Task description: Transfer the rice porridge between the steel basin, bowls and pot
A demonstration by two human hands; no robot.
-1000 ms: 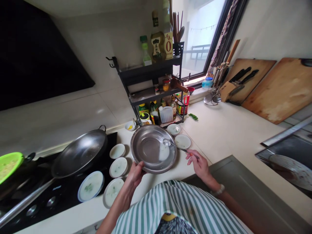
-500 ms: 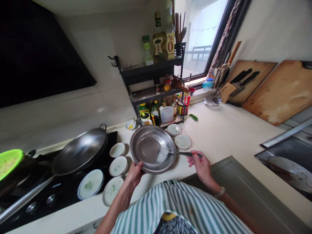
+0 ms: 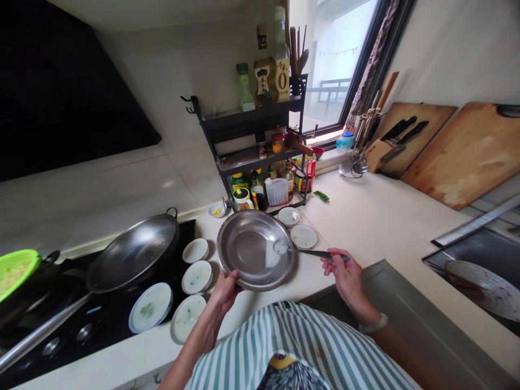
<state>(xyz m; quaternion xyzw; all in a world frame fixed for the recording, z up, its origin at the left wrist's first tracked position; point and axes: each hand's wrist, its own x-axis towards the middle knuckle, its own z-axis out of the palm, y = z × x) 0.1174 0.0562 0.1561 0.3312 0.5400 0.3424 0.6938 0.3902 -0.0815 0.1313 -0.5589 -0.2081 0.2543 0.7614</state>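
A wide steel basin (image 3: 231, 244) is tilted over the counter, its near rim gripped by my left hand (image 3: 225, 292) with the thumb on top. A little whitish liquid lies at its right side. My right hand (image 3: 343, 271) is closed round the dark handle of a spoon (image 3: 312, 252), whose bowl is inside the basin by the right wall. Left of the basin stand white bowls with pale liquid and green bits: a small bowl (image 3: 195, 250), a middle bowl (image 3: 197, 277) and a larger bowl (image 3: 188, 319). Two more, a round bowl (image 3: 304, 236) and a small dish (image 3: 289, 216), sit to the right.
On the black stove (image 3: 109, 330) rest a wok (image 3: 134, 254), another bowl of soup (image 3: 151, 307) and a green colander (image 3: 16, 271). Behind the basin is a spice rack (image 3: 252, 119). A knife block (image 3: 377, 154), cutting boards (image 3: 467, 151) and a sink (image 3: 479, 271) are on the right.
My right hand has moved slightly right with the spoon, whose bowl has shifted toward the basin's right wall. My left hand and the basin have hardly moved.
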